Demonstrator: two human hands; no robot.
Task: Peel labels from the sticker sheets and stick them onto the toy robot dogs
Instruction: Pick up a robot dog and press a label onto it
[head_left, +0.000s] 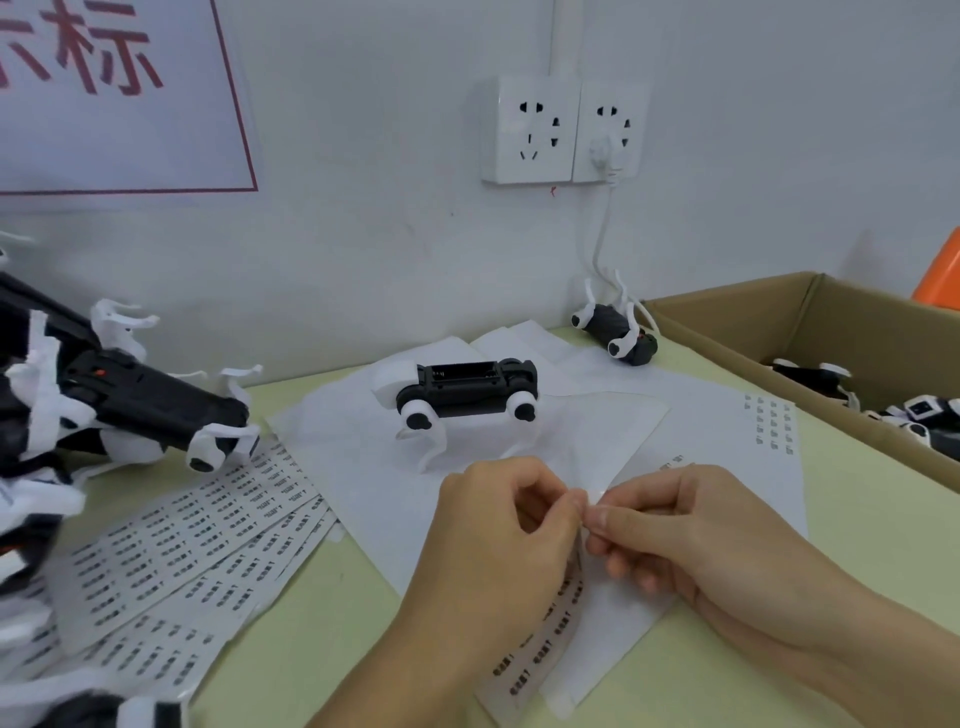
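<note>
A black-and-white toy robot dog (462, 397) stands on white paper at the table's middle, just beyond my hands. My left hand (493, 551) grips a sticker sheet (540, 644) that hangs down from its fingers, printed labels showing on its lower part. My right hand (691, 540) pinches the sheet's top edge, fingertip to fingertip with the left hand; whether a label is between its fingers I cannot tell. More sticker sheets (197, 545) lie fanned out on the left.
A heap of toy dogs (104, 410) fills the left edge. One dog (618, 335) lies on its back near the wall. A cardboard box (810, 332) with more dogs stands at right. Used backing papers (727, 431) cover the table's centre. Wall sockets (561, 130) with a cable hang behind.
</note>
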